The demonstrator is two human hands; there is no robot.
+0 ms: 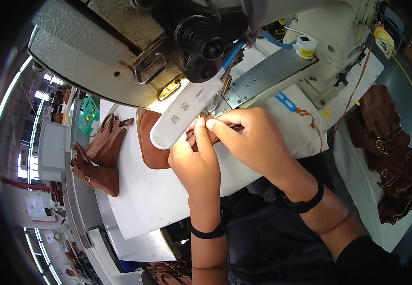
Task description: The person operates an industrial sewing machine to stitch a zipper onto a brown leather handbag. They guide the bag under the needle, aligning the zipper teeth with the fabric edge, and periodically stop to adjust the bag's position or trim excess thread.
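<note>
My left hand (195, 159) and my right hand (260, 137) meet under the head of a sewing machine (96, 61). Between them, close to the presser foot (207, 113), both grip a brown leather bag (151, 142). Its wide body lies flat to the left, partly behind my left hand and beneath a long white lamp arm (177, 116). My left thumb points up along the leather edge. My right thumb and forefinger pinch the edge just beside it. The fingers underneath are mostly hidden, and so is the exact spot under the needle.
Brown leather bags (104, 156) stand at the left of the white worktop (139, 209). At the right hangs a heap of brown leather pieces with metal rings (389, 156). A blue plastic tool (286, 101) with an orange cord lies beside the machine's metal arm (268, 83).
</note>
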